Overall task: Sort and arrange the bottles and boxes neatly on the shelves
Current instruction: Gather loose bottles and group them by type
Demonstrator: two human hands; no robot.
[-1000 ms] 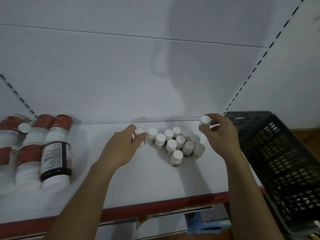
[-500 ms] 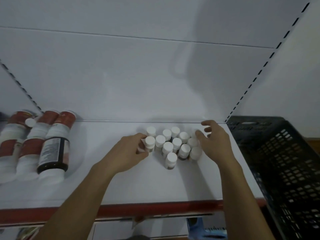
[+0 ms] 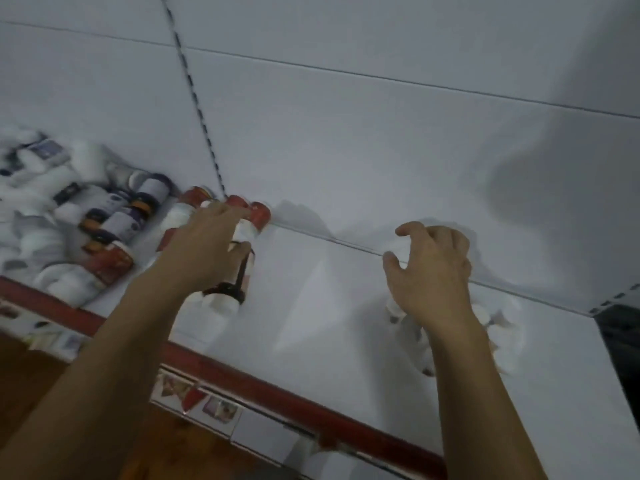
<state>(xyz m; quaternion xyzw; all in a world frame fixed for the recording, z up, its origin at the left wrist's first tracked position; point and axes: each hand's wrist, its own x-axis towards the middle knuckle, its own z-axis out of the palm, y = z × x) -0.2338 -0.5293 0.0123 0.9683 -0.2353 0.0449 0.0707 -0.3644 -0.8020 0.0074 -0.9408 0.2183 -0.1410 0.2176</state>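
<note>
Gripping nothing, the right hand [image 3: 431,271] hovers with curled, spread fingers above a huddle of small white-capped bottles [image 3: 498,327] standing toward the right of the white shelf [image 3: 329,306]. To its left, the left hand [image 3: 204,251] lies palm-down over a row of large red-labelled bottles [image 3: 239,244] lying on their sides, fingers draped across them; whether that grip has actually closed on one cannot be told, since the hand covers the contact. Nearest of all, both bare forearms reach in over the shelf's red front edge [image 3: 277,393], where small price labels hang. The large bottles look like rigid plastic, smooth and round, so they would probably roll if nudged; taking one around the middle of its body seems safest. The small ones look light and easy to topple, best pinched by the cap. Farther left, a jumble of purple-labelled bottles [image 3: 124,216] is smeared by blur and cut off by the frame. A dark crate [image 3: 623,341] shows only at the right edge. Behind everything rises the plain white back panel [image 3: 346,133].
</note>
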